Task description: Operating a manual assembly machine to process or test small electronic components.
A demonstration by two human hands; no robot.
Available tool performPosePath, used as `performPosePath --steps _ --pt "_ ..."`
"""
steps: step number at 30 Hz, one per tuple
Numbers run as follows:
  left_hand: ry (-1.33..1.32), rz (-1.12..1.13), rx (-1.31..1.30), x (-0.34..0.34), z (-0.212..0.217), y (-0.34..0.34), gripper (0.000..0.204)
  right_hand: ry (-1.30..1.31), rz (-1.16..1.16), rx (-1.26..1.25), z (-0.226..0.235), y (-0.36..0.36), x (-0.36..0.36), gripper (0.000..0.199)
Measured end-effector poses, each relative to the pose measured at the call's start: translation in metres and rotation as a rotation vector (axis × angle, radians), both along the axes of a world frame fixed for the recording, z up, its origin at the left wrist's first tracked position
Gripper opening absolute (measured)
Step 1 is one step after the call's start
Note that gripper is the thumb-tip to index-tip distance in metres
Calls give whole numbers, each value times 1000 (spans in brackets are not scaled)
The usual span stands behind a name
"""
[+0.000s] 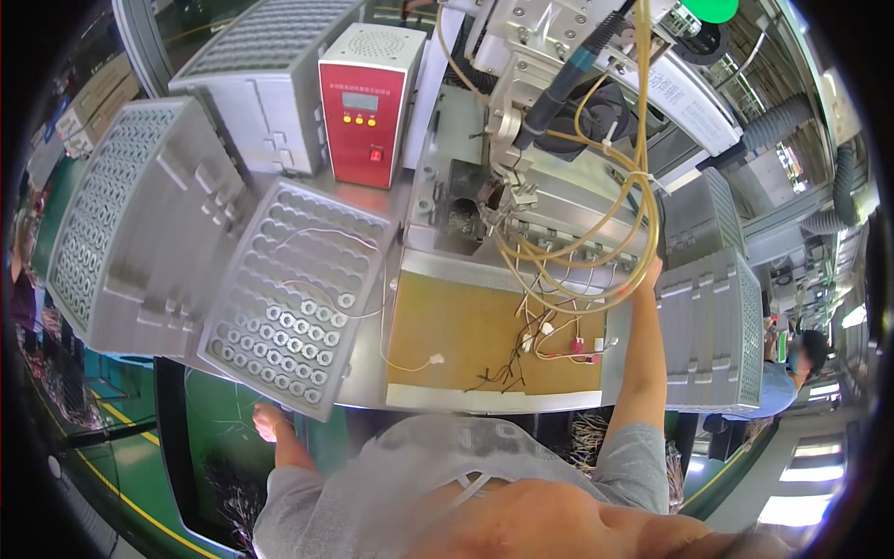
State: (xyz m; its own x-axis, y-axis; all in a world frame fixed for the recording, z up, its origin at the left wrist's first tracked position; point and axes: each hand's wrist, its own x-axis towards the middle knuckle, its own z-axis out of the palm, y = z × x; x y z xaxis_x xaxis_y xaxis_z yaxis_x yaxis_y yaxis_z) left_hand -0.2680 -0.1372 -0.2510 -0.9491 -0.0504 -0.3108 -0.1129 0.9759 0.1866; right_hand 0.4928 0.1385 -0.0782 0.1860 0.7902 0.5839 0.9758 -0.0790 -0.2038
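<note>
My left hand [268, 421] hangs low at the left, just beyond the near edge of a grey pocketed tray [321, 252]. Its fingers are closed around thin pale wires [240, 406]. Round metal rings [298, 340] fill pockets in the tray's nearer part, and a white wire crosses the tray. My right arm reaches forward on the right. The right hand [649, 277] is beside the machine [559, 200], near looped yellow tubes [643, 224]; its fingers are mostly hidden. Between my arms, wires with small connectors [549, 343] lie on a brown mat [438, 312].
Stacks of grey trays stand on the left [149, 233] and right [708, 326]. A red and white control box [368, 121] sits behind the pocketed tray. Bundles of wires [233, 494] hang below the table edge. Another person [782, 382] is at the far right.
</note>
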Motion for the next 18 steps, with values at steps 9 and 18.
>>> performPosePath --steps 9,18 --pt "12 37 -25 -1 1 -6 51 -18 115 11 41 -12 -55 35" --pt "-24 38 -7 -1 3 -4 52 87 90 12 7 -4 -5 49"
